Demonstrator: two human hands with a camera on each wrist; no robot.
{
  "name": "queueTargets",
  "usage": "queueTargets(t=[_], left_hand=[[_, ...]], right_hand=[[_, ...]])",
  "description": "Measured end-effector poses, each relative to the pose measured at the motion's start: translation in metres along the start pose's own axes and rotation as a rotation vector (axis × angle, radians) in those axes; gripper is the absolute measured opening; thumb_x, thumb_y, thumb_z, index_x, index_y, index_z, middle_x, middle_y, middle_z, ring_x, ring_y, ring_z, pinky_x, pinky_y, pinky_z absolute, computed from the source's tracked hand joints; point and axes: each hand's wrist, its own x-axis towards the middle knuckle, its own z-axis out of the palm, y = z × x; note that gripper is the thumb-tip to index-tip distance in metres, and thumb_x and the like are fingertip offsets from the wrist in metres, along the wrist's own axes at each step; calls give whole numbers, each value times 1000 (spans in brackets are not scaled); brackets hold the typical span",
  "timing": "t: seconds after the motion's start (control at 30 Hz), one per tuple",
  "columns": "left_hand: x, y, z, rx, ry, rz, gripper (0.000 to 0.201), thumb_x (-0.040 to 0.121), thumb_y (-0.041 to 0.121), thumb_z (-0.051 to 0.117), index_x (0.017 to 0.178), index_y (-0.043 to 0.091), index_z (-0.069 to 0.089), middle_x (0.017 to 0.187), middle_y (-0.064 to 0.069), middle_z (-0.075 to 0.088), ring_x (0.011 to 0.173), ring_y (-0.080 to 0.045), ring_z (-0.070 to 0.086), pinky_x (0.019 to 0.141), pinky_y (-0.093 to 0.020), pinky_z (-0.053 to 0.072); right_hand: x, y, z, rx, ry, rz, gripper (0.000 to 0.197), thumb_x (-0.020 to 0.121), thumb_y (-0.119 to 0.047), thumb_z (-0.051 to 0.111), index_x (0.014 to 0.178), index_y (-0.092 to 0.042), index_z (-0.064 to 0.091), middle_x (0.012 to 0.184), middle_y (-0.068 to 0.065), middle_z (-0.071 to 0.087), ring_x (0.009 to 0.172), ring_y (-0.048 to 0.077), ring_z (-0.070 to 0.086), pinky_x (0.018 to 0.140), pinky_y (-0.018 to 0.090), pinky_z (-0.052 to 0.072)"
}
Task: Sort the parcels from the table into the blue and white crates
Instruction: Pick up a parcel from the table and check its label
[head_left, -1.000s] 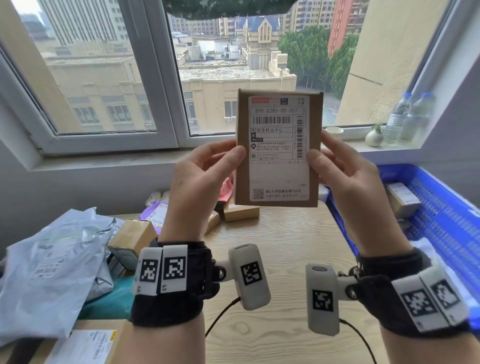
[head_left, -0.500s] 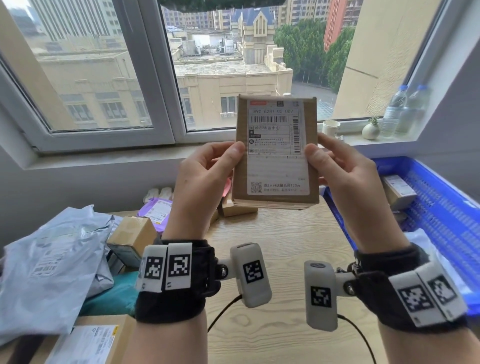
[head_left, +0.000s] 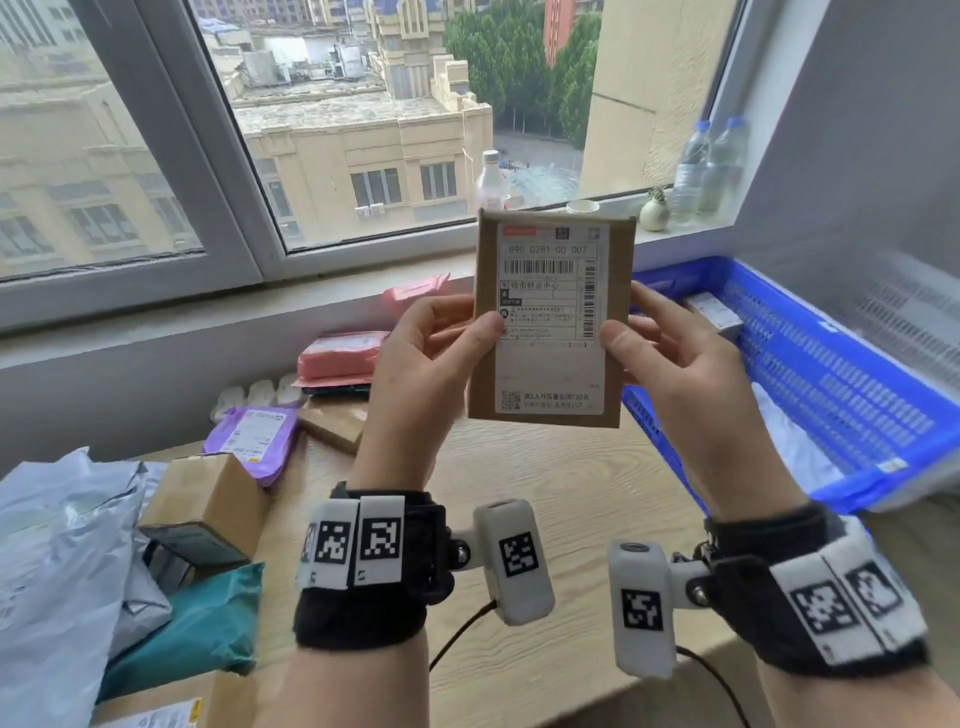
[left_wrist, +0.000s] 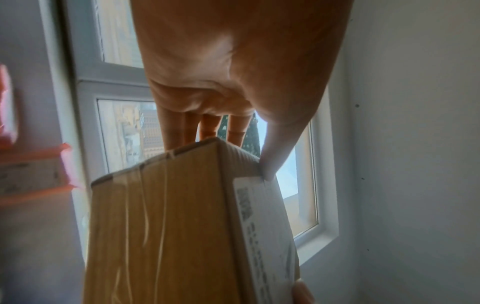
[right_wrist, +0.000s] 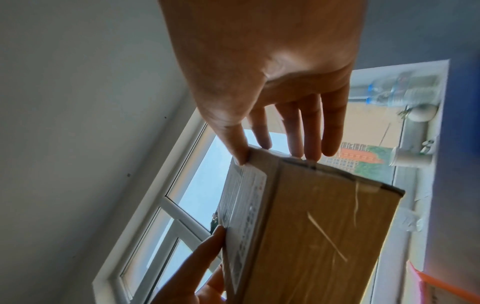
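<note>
Since a moment ago you have moved the brown box (head_left: 550, 322) a little to the right and tipped your head down, so more of the table (head_left: 561, 499) shows. From the head view, your left hand (head_left: 421, 384) and right hand (head_left: 675, 369) each pinch a side of the box, thumb on the label, holding it upright above the table. The blue crate (head_left: 810, 374) on the right already has a small box and a pale bag in it; the white crate is not in view. Many parcels wait on the left: a grey bag (head_left: 57, 561), a purple bag (head_left: 254, 436), pink parcels (head_left: 340, 356). So most of the sorting is left, I think. From the left wrist, your thumb (left_wrist: 275, 152) presses the label edge, with the fingers behind the box. From the right wrist, your thumb (right_wrist: 233, 142) pinches the box corner and your fingers are spread behind it.
</note>
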Motion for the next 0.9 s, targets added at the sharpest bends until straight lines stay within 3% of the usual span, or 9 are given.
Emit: queueTargets(t=[0.1, 0.27, 0.4, 0.5, 0.57, 0.67, 0.73, 0.83, 0.9], left_hand=[[1, -17, 14, 18, -82, -47, 27, 89, 25, 69, 113, 14, 62, 108, -2, 71, 99, -13, 69, 78, -27, 58], [-2, -39, 57, 37, -179, -110, 29, 88, 27, 71, 112, 13, 64, 107, -1, 72, 96, -10, 69, 73, -17, 53], [-9, -46, 101, 24, -251, -145, 24, 89, 23, 70, 110, 11, 64, 103, -1, 72, 91, -6, 70, 73, -17, 54], [-12, -47, 138, 38, -273, -136, 27, 88, 22, 71, 111, 10, 63, 105, -3, 72, 94, -11, 71, 81, -28, 58], [-13, -47, 165, 55, -275, -134, 26, 88, 23, 71, 110, 12, 63, 109, -6, 71, 99, -18, 70, 89, -39, 57], [-15, -50, 217, 64, -289, -134, 27, 84, 29, 76, 105, 17, 65, 109, -6, 71, 103, -23, 68, 92, -46, 55], [-17, -56, 256, 61, -309, -131, 31, 79, 32, 76, 104, 17, 66, 109, -8, 71, 103, -26, 68, 89, -43, 56], [-23, -68, 314, 43, -330, -146, 23, 86, 22, 74, 106, 13, 66, 107, -10, 71, 99, -22, 69, 85, -37, 55], [-27, -77, 347, 29, -339, -162, 20, 88, 20, 71, 106, 14, 66, 105, -8, 72, 99, -21, 69, 87, -40, 56]], right_hand=[[-15, 11, -14, -43, 81, 39, 41, 93, -32, 66, 133, -36, 59, 115, -7, 71, 109, 11, 66, 99, 43, 51], [-39, 30, -51, -95, 183, 116, 39, 94, -33, 65, 132, -36, 59, 115, -9, 70, 108, 6, 65, 96, 39, 54], [-45, 40, -92, -95, 233, 136, 29, 95, -30, 64, 122, -41, 62, 112, -11, 71, 107, 7, 66, 96, 37, 54], [-43, 43, -126, -103, 236, 117, 27, 96, -29, 62, 115, -47, 60, 111, -14, 70, 108, 10, 65, 93, 33, 55], [-39, 46, -153, -121, 227, 108, 29, 96, -29, 62, 120, -45, 58, 112, -16, 69, 108, 8, 65, 89, 29, 55], [-35, 54, -203, -136, 263, 106, 25, 94, -30, 64, 117, -40, 59, 112, -18, 68, 109, 5, 63, 93, 35, 55], [-33, 63, -242, -142, 303, 115, 23, 89, -34, 66, 112, -38, 61, 112, -17, 69, 110, 6, 63, 96, 42, 53], [-31, 74, -298, -158, 335, 133, 20, 87, -34, 67, 107, -36, 63, 111, -16, 70, 109, 6, 64, 98, 44, 51], [-30, 79, -331, -160, 340, 141, 18, 90, -27, 68, 107, -33, 65, 110, -14, 71, 108, 5, 64, 99, 42, 51]])
